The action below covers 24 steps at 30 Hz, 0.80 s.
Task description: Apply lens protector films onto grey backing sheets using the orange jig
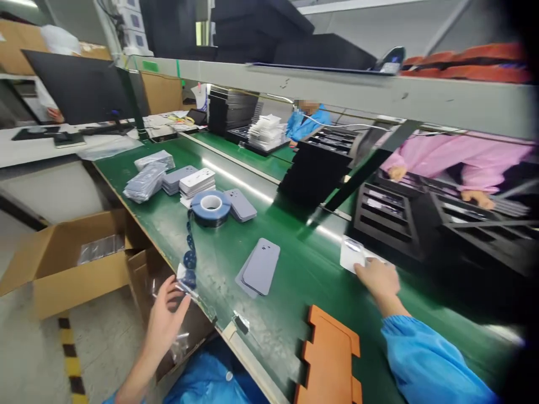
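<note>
My left hand (166, 315) is at the bench's near edge, thumb and fingers apart and curved beside the loose end of a strip of dark blue round stickers (190, 259). Whether a fingertip touches the strip is unclear. That strip trails from a blue roll with a white core (210, 216). Reaching far right, my right hand (379, 281) grips the near edge of a thin white panel (350, 257) with a shiny patch on top; it is blurred. Between my hands lie overlapping grey phone back panels (263, 268) with camera holes.
Behind the roll stand white phone panels (197, 182), grey panels (242, 205) and bagged stacks (145, 182). An orange notched tray (330, 356) lies in front. Black slotted trays (383, 216) line the right. A cardboard box (80, 280) sits below left. A pink-sleeved co-worker (455, 154) works opposite.
</note>
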Each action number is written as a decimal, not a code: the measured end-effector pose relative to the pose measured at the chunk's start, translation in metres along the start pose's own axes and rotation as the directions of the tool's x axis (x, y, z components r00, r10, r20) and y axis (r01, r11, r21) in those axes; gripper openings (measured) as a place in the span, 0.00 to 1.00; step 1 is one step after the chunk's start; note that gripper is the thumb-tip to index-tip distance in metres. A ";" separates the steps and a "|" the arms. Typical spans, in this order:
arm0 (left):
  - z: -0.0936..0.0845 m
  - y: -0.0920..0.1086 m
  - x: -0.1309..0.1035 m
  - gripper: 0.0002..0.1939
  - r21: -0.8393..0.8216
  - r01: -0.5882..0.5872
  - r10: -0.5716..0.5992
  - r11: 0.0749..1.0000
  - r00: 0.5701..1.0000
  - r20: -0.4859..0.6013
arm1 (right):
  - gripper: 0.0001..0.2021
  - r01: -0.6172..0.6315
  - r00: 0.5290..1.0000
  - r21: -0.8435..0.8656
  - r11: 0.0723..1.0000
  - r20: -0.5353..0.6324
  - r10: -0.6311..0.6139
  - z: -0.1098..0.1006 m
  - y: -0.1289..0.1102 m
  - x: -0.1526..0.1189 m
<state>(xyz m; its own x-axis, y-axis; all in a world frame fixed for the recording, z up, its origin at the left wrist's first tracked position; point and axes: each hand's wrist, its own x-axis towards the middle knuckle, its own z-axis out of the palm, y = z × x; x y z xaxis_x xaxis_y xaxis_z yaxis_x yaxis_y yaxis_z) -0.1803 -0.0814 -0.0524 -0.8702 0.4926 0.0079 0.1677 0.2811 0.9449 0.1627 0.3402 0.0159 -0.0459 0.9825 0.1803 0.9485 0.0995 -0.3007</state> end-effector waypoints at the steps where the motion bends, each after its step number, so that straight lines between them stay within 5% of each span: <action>1: 0.000 -0.002 0.003 0.37 -0.019 0.044 -0.043 0.999 0.999 0.023 | 0.19 0.025 1.000 0.008 1.000 0.018 -0.025 0.002 -0.009 -0.003; 4: 0.001 0.001 0.011 0.30 -0.056 0.104 -0.100 0.993 0.992 0.072 | 0.21 0.182 0.976 0.110 0.977 0.104 -0.193 0.013 -0.050 -0.027; 6: 0.002 0.008 0.014 0.25 -0.101 0.110 -0.096 0.989 0.986 0.135 | 0.19 0.328 0.916 0.230 0.916 0.160 -0.368 0.023 -0.087 -0.060; 9: 0.006 0.018 0.016 0.22 -0.137 0.100 -0.069 0.986 0.974 0.216 | 0.15 0.479 0.764 0.436 0.762 0.221 -0.607 0.035 -0.149 -0.124; 12: 0.011 0.023 0.015 0.21 -0.147 0.077 -0.038 0.986 0.966 0.254 | 0.15 0.427 0.514 0.740 0.520 0.274 -0.813 0.044 -0.207 -0.184; 14: 0.013 0.024 0.014 0.21 -0.157 0.059 -0.016 0.986 0.965 0.262 | 0.17 0.399 0.462 0.782 0.478 0.280 -0.842 0.049 -0.235 -0.212; 18: 0.014 0.022 0.013 0.23 -0.161 0.035 0.009 0.986 0.964 0.266 | 0.19 0.357 0.451 0.807 0.471 0.293 -0.843 0.059 -0.261 -0.234; 24: 0.015 0.009 0.014 0.26 -0.154 0.054 -0.015 0.987 0.970 0.244 | 0.09 0.244 0.546 0.825 0.509 0.317 -0.775 0.054 -0.249 -0.234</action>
<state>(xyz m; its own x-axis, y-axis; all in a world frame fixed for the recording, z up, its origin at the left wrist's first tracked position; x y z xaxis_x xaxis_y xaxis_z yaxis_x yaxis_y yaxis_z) -0.1842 -0.0592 -0.0486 -0.7330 0.6747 -0.0864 0.0473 0.1772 0.9830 -0.0797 0.0935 -0.0020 -0.8597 0.5096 0.0351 0.2132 0.4204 -0.8819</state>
